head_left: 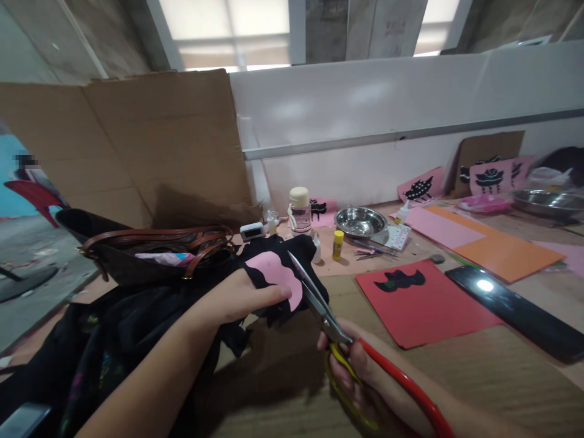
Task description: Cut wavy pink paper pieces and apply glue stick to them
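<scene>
As RH (368, 386) grips 1 scissors (325, 317), LH (244, 297) holds 1 pink pc (274, 271).

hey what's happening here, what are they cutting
A person's left hand holds a pink piece against black material. The right hand grips scissors with red and yellow handles, their blades parted at the black material, close to the pink edge. To the right, a red sheet lies with a black cutout on it. Whether a cut is complete can't be told.
</scene>
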`<control>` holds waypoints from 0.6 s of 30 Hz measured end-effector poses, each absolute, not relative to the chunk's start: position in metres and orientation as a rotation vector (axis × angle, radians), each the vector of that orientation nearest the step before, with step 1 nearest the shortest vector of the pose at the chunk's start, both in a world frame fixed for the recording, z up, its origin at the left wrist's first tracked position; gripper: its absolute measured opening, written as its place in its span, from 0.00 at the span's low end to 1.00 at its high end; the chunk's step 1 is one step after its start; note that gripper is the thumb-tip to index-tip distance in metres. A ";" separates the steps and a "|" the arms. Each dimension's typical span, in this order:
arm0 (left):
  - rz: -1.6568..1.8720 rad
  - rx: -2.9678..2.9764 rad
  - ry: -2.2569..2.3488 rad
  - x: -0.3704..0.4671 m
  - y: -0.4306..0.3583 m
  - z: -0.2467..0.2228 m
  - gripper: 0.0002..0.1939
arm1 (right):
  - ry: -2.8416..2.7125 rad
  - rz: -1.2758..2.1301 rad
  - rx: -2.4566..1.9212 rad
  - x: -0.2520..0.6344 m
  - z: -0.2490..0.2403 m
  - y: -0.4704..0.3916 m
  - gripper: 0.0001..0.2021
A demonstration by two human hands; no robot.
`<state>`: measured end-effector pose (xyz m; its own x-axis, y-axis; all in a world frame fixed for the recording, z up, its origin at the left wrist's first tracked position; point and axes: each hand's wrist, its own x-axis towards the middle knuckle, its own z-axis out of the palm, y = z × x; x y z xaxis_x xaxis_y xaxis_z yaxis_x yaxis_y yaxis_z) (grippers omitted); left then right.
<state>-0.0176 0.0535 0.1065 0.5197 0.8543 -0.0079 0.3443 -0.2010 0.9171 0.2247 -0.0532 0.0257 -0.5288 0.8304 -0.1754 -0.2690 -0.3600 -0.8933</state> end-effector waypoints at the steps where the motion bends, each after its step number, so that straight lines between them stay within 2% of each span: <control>1: 0.634 1.796 0.988 -0.016 0.053 0.107 0.17 | -1.140 1.946 -0.821 0.225 0.025 -0.053 0.32; 18: 0.613 1.803 1.054 -0.018 0.052 0.107 0.17 | -1.221 1.869 -0.907 0.225 0.036 -0.054 0.37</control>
<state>-0.0182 0.0525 0.1070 0.5075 0.8611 -0.0317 0.3977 -0.2014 0.8951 0.2247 -0.0542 0.0359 -0.4967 0.8511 -0.1703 -0.1856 -0.2958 -0.9370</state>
